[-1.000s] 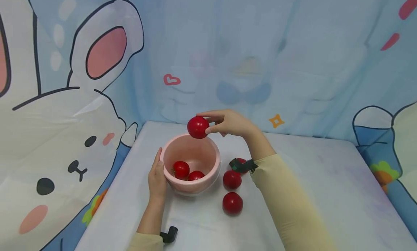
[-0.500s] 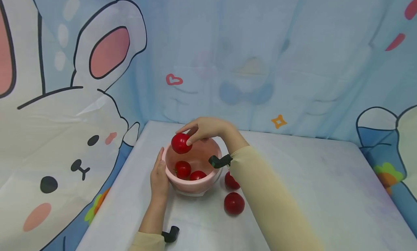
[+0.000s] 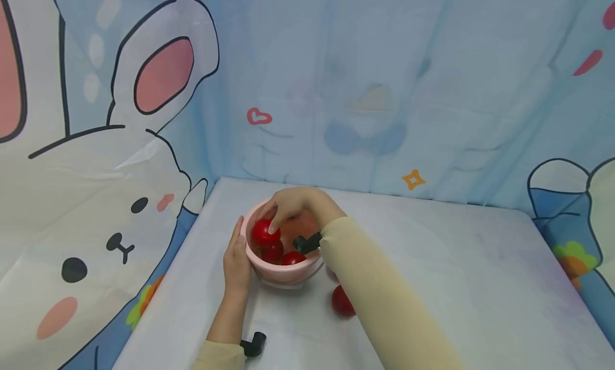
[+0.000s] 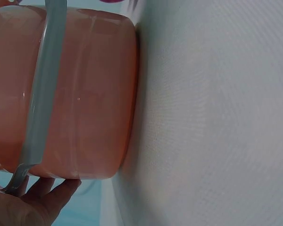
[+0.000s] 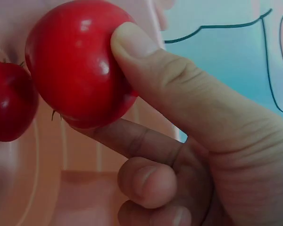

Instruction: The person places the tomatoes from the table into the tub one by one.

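Head view is taking in one round, glossy pink bucket (image 3: 283, 275), which is standing on a white cloth-covered table (image 3: 432, 263) and containing three tomatoes. The right hand (image 3: 294, 202) is pinching one round, shiny red tomato (image 3: 264, 233) between thumb and fingers, inside the bucket near its left wall. A second red tomato (image 3: 272, 253) is lying below it, and a third red tomato (image 3: 292, 258) is resting near the front wall; whether the pinched one is touching the second, I cannot tell. Outside, a fourth red tomato (image 3: 341, 301) is sitting on the table, partly hidden by the right arm's pale yellow sleeve (image 3: 384, 295). The left hand (image 3: 236, 266) is resting, fingers extended, against the bucket's left side. Left wrist view is showing one grey band-like handle (image 4: 45, 94) crossing the bucket's wall.
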Tool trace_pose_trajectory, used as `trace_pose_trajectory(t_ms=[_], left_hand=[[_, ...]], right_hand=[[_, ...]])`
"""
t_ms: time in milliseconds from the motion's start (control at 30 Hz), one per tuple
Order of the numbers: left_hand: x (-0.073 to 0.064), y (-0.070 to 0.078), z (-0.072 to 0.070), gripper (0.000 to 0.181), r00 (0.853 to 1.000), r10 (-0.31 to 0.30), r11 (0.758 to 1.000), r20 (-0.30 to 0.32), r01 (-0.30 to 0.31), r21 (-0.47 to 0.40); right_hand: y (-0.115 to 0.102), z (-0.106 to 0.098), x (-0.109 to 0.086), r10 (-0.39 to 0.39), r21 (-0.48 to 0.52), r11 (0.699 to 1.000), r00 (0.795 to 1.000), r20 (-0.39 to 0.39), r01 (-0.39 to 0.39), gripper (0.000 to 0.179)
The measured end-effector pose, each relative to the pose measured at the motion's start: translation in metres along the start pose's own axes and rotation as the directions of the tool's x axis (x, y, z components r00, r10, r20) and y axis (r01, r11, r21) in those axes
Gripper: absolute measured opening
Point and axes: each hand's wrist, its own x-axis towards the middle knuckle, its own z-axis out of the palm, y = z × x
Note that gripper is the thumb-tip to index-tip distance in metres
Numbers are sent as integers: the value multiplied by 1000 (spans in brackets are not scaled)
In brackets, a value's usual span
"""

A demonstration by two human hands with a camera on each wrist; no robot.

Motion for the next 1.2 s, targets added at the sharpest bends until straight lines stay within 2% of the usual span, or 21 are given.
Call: trace_pose_trajectory(t_ms=[200, 567, 733, 967, 1200], left_hand=[[1, 0, 0, 45, 1000, -1, 1000, 4, 1, -11], [0, 2, 1, 43, 1000, 9, 1000, 0, -9, -10], [-1, 1, 1, 43, 1000, 17, 1000, 4, -17, -14], [0, 0, 2, 45, 1000, 5, 1000, 5, -5, -4], [-2, 3, 0, 46, 1000, -8, 1000, -1, 8, 25]], right_hand=[[8, 8, 8, 33, 83, 996, 998, 50, -37, 51], [7, 12, 5, 53, 81, 995, 997, 57, -58, 53], [8, 13, 6, 28, 84, 996, 997, 68, -33, 49], [12, 11, 1, 29, 44, 999, 999, 30, -31, 46], [9, -1, -23, -35, 17, 999, 998, -58, 36, 46]])
